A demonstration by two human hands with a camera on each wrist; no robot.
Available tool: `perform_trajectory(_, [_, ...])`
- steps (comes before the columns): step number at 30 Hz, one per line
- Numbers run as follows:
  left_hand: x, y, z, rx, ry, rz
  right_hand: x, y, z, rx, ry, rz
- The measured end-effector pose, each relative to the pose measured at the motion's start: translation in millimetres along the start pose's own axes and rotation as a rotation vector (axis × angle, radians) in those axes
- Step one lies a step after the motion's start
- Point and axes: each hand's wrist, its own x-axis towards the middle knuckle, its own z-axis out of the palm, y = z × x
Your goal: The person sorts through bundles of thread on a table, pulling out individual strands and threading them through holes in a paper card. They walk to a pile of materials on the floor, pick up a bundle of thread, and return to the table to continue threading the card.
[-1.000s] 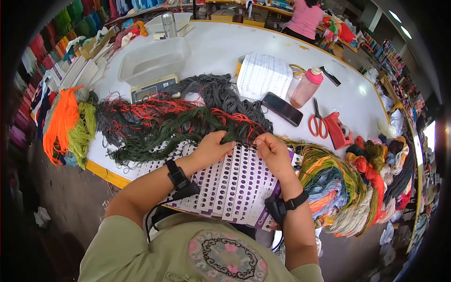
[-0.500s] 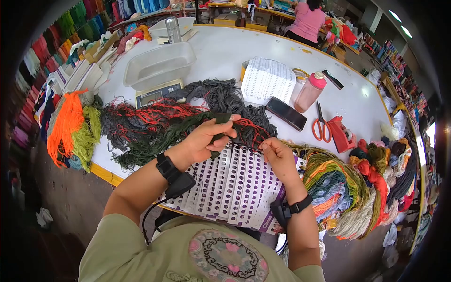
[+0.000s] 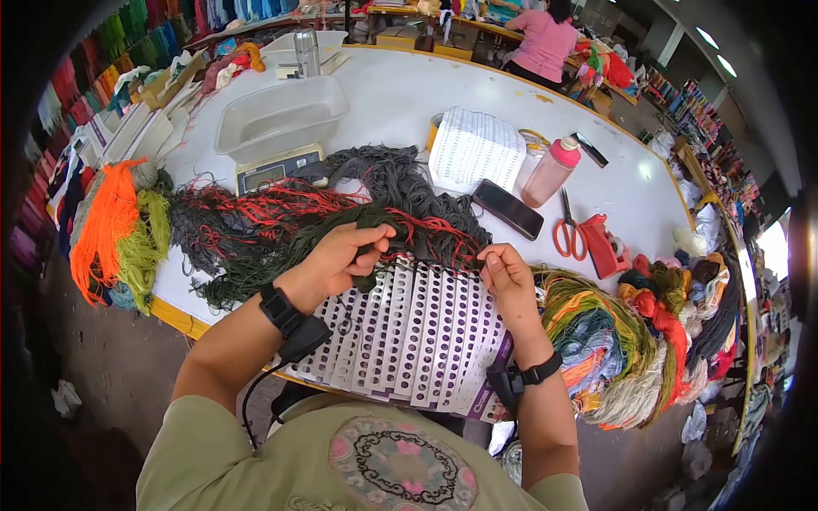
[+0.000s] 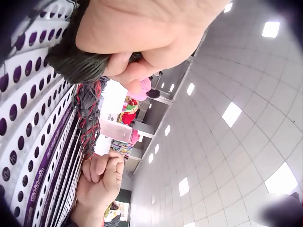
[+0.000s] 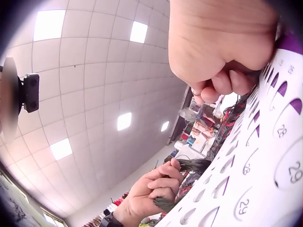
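left hand (image 3: 345,254) grips dark green thread (image 4: 78,64) — right hand (image 3: 513,288) curled near punched cards (image 3: 417,341), its hold unclear.

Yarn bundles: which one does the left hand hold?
The dark green yarn, gripped by the left hand; the orange bundle and lime-green bundle lie untouched, farther left.

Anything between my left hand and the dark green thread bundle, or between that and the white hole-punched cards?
Nothing visible: your left hand grips the dark green thread bundle, whose end hangs over the white hole-punched cards.
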Motion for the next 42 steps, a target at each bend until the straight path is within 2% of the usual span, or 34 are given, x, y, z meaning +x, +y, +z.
perform_trajectory(6, [-6, -12, -1, -0.049, -0.075, -0.045, 0, -2, 0, 0.004, -0.017, 0.015])
perform_trajectory(10, [-25, 0, 32, -0.040, -0.207, 0.033, -3, -16, 8, -0.144, 0.016, -0.043])
perform_trajectory(12, [-29, 2, 46, -0.105, -0.287, 0.048, -8, -42, 16, 0.089, -0.021, 0.012])
perform_trajectory(13, [-32, 2, 52, -0.106, -0.297, 0.050, -10, -50, 18, 0.102, -0.046, 0.029])
perform_trajectory(14, [-35, 2, 58, -0.085, -0.289, 0.057, -12, -58, 18, 0.094, -0.039, 0.026])
perform_trajectory(16, [-35, 0, 63, -0.069, -0.286, 0.063, -15, -70, 18, 0.051, -0.137, 0.110])
perform_trajectory(18, [-36, -2, 62, 0.079, -0.214, 0.053, -14, -71, 21, 0.000, -0.129, 0.066])
perform_trajectory(20, [-32, -3, 56, 0.051, -0.198, 0.070, -11, -60, 21, -0.198, -0.094, -0.072])
perform_trajectory(24, [-11, -1, 34, 0.076, -0.095, 0.193, -2, -47, 22, -0.244, -0.098, -0.018])
perform_trajectory(26, [-1, 1, 24, 0.481, -0.065, 0.083, 4, -33, 24, -0.243, -0.115, -0.035])
perform_trajectory(30, [10, -19, 25, 0.701, -0.134, -0.122, 13, -3, 29, -0.331, -0.197, 0.013])
perform_trajectory(33, [19, -34, 28, 0.627, -0.154, -0.120, 10, 1, 31, -0.491, -0.272, 0.097])
perform_trajectory(36, [26, -40, 35, 0.526, -0.113, -0.090, 10, -5, 32, -0.514, -0.265, 0.105])
perform_trajectory(38, [31, -39, 35, 0.356, -0.186, -0.169, 10, -3, 30, -0.519, -0.255, 0.098])
perform_trajectory(42, [32, -44, 43, 0.297, -0.160, -0.144, 16, 3, 27, -0.426, -0.213, 0.141])
